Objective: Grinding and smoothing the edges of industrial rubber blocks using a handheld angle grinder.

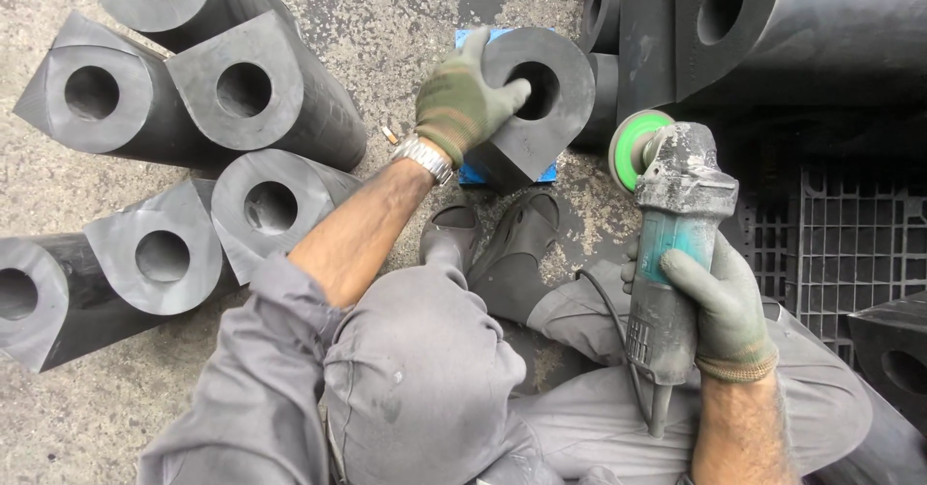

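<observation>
My left hand (463, 99), in a green work glove with a metal watch at the wrist, grips a black D-shaped rubber block (550, 123), fingers hooked into its round hole. The block stands on a blue support (473, 174) on the concrete floor. My right hand (719, 301), also gloved, holds a dusty teal angle grinder (676, 224) by its body. The grinder's green disc (632, 142) is just right of the block, apart from it. My grey-trousered knees and dark shoes lie below the block.
Several similar black blocks with round holes (241, 94) lie in a heap at the left. More large blocks (772, 21) stack at the top right. A black plastic grid pallet (850, 243) sits at the right. The grinder's cable (608, 301) runs across my lap.
</observation>
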